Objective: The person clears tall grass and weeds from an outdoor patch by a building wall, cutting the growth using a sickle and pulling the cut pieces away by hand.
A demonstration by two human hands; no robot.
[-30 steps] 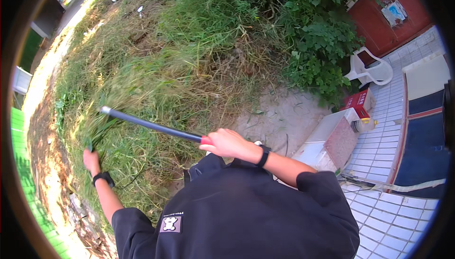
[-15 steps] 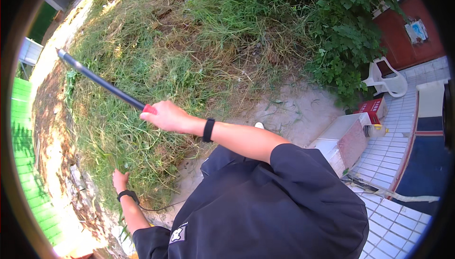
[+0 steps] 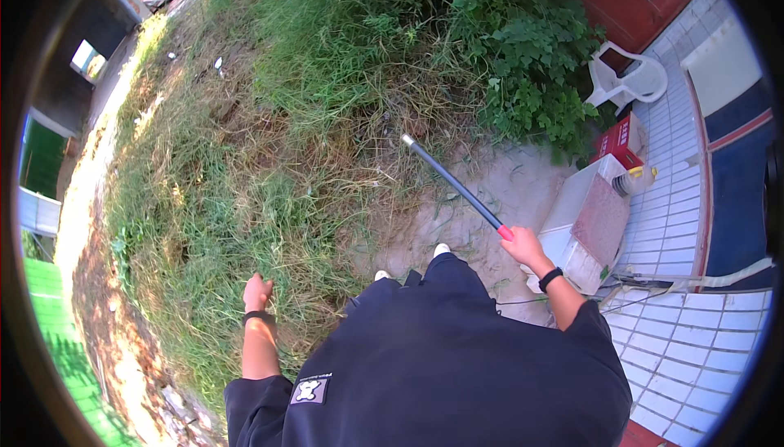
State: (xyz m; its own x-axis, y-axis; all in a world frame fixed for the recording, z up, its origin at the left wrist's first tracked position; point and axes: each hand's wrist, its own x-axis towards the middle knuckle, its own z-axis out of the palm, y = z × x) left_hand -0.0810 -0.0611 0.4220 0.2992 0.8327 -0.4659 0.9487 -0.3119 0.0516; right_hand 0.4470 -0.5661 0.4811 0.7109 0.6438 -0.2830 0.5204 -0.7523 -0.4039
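Out to the right, my right hand (image 3: pixel 527 249) is closed round the red grip of a straight dark pole (image 3: pixel 461 189). The pole points up and to the left, and its far end is a pale metal-coloured tip over the edge of the dirt. I cannot tell whether a blade sits on that tip. On the left, my left hand (image 3: pixel 258 292) is curled closed above the tangled grass (image 3: pixel 286 230); whatever lies in its fingers, if anything, is too small to make out. Both wrists wear black bands.
Bare dirt (image 3: pixel 514 188) lies ahead of my shoes. To the right stand a worn white box-shaped cabinet (image 3: pixel 600 214), a red carton (image 3: pixel 618 143), a plastic bottle (image 3: pixel 634 181) and a white chair (image 3: pixel 637 79) by a tiled wall. Leafy bushes (image 3: pixel 531 63) grow beyond.
My right hand has swung the pole from the far left across to the right. My left hand has come slightly up and right. The view has shifted as well.
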